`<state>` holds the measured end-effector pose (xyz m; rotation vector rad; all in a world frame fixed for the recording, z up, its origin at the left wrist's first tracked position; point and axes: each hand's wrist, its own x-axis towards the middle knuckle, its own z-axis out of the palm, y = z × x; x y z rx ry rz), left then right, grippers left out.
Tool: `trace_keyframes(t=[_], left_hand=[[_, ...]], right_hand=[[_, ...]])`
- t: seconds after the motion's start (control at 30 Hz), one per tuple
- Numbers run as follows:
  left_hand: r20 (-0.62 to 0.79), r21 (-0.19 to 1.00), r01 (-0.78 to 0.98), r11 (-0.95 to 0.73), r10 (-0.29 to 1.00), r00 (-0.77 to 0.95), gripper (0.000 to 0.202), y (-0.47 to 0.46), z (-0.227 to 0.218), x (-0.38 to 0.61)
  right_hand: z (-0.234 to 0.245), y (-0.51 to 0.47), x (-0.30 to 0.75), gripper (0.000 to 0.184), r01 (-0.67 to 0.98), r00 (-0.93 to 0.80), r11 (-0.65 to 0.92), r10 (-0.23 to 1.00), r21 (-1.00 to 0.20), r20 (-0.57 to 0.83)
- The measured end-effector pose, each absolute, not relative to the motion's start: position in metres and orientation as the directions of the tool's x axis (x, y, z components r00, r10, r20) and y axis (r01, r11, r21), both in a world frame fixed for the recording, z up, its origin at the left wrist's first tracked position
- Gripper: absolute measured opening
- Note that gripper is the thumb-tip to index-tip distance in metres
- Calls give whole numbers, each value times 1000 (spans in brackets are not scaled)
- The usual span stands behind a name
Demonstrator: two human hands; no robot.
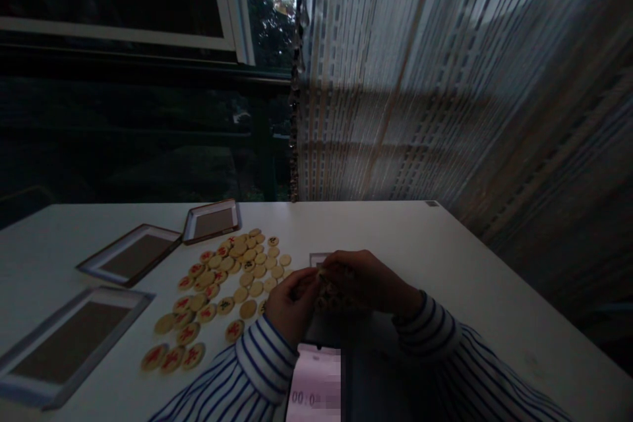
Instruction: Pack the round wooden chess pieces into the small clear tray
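My left hand (293,304) and my right hand (374,282) meet at the fingertips over a small tray (319,258), which my hands mostly cover. Both are closed in a pinch, with a pale edge of what looks like a Chinese chess piece (322,272) between the fingertips. Under my right hand, several dim round pieces (334,301) are grouped together; their marks are too dark to read. To the left of my hands spreads a loose pile of wooden Chinese chess pieces (248,279), some face up with red or black characters, others blank side up.
Three shallow rectangular trays lie at the left: a near one (74,343), a middle one (133,254) and a far one (212,219). A phone (316,382) with a timer lies in front of me. Beyond the white table (405,227) hangs a string curtain (386,79).
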<state>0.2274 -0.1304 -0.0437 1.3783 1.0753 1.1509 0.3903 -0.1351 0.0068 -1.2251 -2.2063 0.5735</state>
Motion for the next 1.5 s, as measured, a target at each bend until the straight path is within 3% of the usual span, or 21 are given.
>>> trace_keyframes(t=[0.33,0.6,0.87,1.13,1.5], left_hand=[[68,997,38,-74,988,138,24,-128,-39,224],[62,998,-5,-62,990,125,24,-128,-40,224],[68,994,73,-78,990,127,23,-129,-38,224],[248,925,277,-259,966,74,23,-126,-49,220],[307,874,353,-335,942,133,23,-122,-65,221]], right_hand=[[3,-136,391,24,578,-516,555,816,-598,260],[9,-138,386,26,721,-515,585,811,-372,277],[13,-137,386,27,781,-520,573,817,-249,250],[22,-135,398,24,860,-470,493,866,-130,173],[19,-127,422,28,931,-363,363,932,32,12]])
